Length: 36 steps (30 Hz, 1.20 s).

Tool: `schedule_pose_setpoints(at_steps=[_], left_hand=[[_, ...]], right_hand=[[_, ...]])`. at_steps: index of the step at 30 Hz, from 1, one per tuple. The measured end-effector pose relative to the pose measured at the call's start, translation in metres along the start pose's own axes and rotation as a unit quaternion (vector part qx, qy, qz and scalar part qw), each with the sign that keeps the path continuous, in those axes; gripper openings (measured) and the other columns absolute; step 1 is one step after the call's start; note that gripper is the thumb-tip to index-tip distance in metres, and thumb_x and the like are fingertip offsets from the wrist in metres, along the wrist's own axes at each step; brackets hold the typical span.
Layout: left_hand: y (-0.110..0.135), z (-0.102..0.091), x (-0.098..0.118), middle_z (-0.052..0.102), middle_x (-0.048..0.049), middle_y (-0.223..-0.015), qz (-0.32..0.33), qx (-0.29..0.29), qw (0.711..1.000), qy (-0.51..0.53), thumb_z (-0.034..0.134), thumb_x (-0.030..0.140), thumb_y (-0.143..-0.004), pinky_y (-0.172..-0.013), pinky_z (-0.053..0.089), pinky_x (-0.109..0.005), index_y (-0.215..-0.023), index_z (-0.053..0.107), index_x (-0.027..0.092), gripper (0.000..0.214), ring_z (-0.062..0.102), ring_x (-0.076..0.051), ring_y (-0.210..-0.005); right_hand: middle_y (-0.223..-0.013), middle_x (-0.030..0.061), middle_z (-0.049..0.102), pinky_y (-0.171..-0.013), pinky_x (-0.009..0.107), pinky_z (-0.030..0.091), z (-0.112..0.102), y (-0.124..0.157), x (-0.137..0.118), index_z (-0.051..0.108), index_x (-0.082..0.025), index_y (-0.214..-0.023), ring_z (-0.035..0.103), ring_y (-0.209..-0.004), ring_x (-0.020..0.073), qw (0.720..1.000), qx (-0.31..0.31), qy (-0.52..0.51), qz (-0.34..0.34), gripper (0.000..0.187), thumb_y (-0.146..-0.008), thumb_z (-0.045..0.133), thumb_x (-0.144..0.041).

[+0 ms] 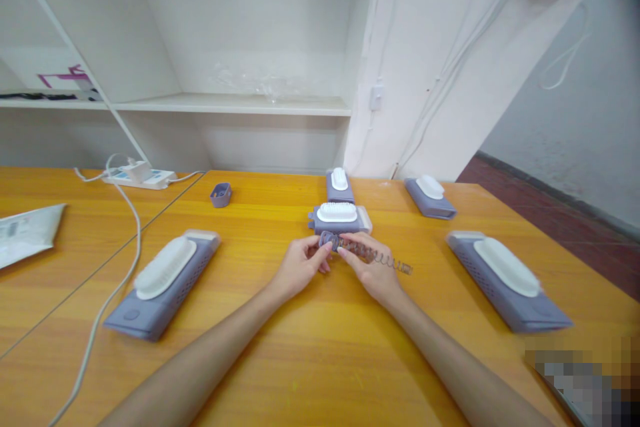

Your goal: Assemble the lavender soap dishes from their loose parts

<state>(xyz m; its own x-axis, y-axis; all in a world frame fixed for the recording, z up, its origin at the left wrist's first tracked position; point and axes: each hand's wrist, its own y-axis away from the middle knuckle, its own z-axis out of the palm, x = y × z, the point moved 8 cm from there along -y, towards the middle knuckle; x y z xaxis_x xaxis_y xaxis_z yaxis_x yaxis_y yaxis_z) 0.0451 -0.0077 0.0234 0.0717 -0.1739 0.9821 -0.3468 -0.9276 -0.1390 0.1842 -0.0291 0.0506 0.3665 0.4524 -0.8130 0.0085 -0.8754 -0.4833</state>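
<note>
Both of my hands meet at the middle of the wooden table (310, 353). My left hand (299, 267) pinches a small purple plastic piece (327, 239) at the end of a coiled metal spring (385, 260). My right hand (373, 267) is closed on the spring near that piece; the spring's free end trails to the right over the table. Just beyond my fingers lies a purple device with a white oval top (339, 217).
More purple devices with white tops lie around: near left (163, 280), near right (507, 277), far centre (340, 183), far right (430, 195). A small purple cup (221, 194), a white power strip (140, 177) with its cable (107, 300) and a paper packet (25, 233) sit on the left.
</note>
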Motion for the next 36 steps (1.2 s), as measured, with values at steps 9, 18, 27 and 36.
schedule_pose_setpoints(at_steps=[9,18,27,36], left_hand=[[0.000,-0.001,0.000,0.060,-0.0008,-0.055,0.004,0.000,1.000,0.001,0.052,0.048,-0.083,-0.053,0.045,-0.021,-0.075,0.060,0.013,0.037,0.057,-0.011,-0.051],[0.000,-0.001,-0.001,0.059,-0.0006,-0.055,-0.002,0.004,1.000,-0.007,0.053,0.047,-0.082,-0.052,0.045,-0.021,-0.073,0.059,0.013,0.036,0.057,-0.011,-0.050],[0.001,-0.007,-0.008,0.062,-0.0020,-0.060,-0.008,0.031,0.999,-0.028,0.055,0.044,-0.081,-0.054,0.048,-0.023,-0.077,0.061,0.012,0.033,0.058,-0.013,-0.053],[-0.002,0.000,-0.006,0.067,-0.0067,-0.075,-0.010,-0.023,0.999,0.027,0.058,0.040,-0.080,-0.059,0.049,-0.024,-0.086,0.063,0.011,0.029,0.063,-0.015,-0.068]], right_hand=[[-0.091,0.0062,0.068,-0.074,0.032,0.054,0.002,0.002,0.007,0.068,-0.020,-0.094,0.065,-0.081,0.0183,1.000,-0.009,-0.008,0.011,0.019,-0.077,0.065,-0.029],[-0.092,0.0062,0.068,-0.074,0.032,0.054,0.003,0.001,0.005,0.068,-0.020,-0.094,0.064,-0.081,0.0181,1.000,-0.013,-0.011,0.000,0.018,-0.078,0.064,-0.028],[-0.087,0.0035,0.067,-0.074,0.030,0.052,0.012,0.003,-0.010,0.067,-0.024,-0.098,0.063,-0.079,0.0169,0.997,-0.041,0.025,-0.057,0.023,-0.076,0.066,-0.025],[-0.093,0.0040,0.065,-0.077,0.029,0.050,0.014,0.008,-0.007,0.063,-0.023,-0.105,0.062,-0.084,0.0164,0.991,-0.074,0.038,-0.102,0.024,-0.082,0.058,-0.020]])
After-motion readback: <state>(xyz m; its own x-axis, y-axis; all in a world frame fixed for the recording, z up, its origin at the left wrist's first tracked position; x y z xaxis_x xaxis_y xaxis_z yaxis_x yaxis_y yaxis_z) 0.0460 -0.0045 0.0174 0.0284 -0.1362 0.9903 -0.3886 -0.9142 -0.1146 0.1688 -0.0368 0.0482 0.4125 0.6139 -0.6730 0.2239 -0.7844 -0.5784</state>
